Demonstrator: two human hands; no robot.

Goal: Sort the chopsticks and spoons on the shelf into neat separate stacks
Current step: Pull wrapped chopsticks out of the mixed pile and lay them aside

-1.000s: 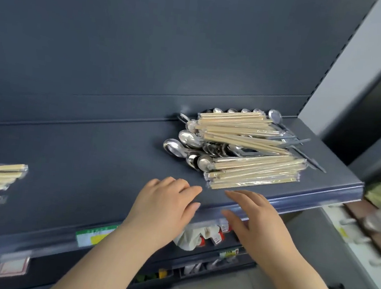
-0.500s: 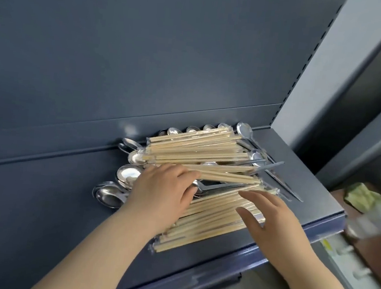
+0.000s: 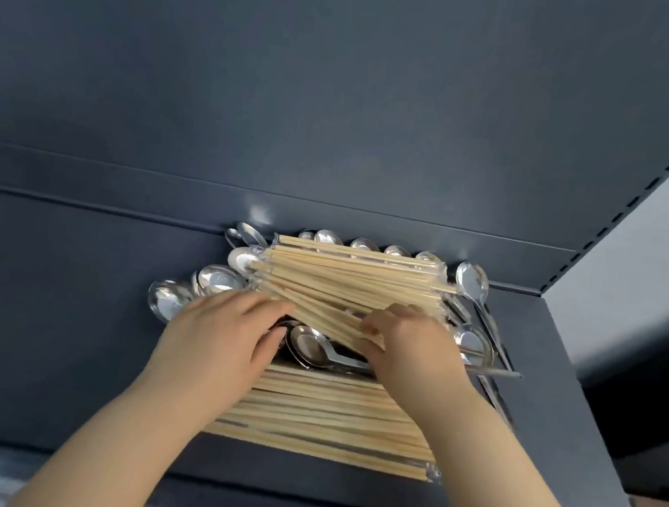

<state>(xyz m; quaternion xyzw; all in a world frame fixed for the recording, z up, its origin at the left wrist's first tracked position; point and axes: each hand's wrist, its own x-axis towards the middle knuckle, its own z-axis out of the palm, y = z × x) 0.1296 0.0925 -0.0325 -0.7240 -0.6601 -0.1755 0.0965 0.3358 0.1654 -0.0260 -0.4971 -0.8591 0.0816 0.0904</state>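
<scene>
Pale, slim wooden chopsticks (image 3: 346,283) in clear crinkled sleeves lie in two loose bundles over a heap of polished steel spoons (image 3: 472,281). The pile sits at the right end of the matte blue-grey metal shelf (image 3: 54,308), against its back panel (image 3: 340,90). The right hand (image 3: 410,342) curls fingers and thumb round a slanted sheaf of chopsticks. The left hand (image 3: 213,348) lies bent-fingered over that sheaf's left end; I cannot tell whether it grips.

head | worn on the person's head | faces forward and down | close over the shelf (image 3: 72,330) | single view
</scene>
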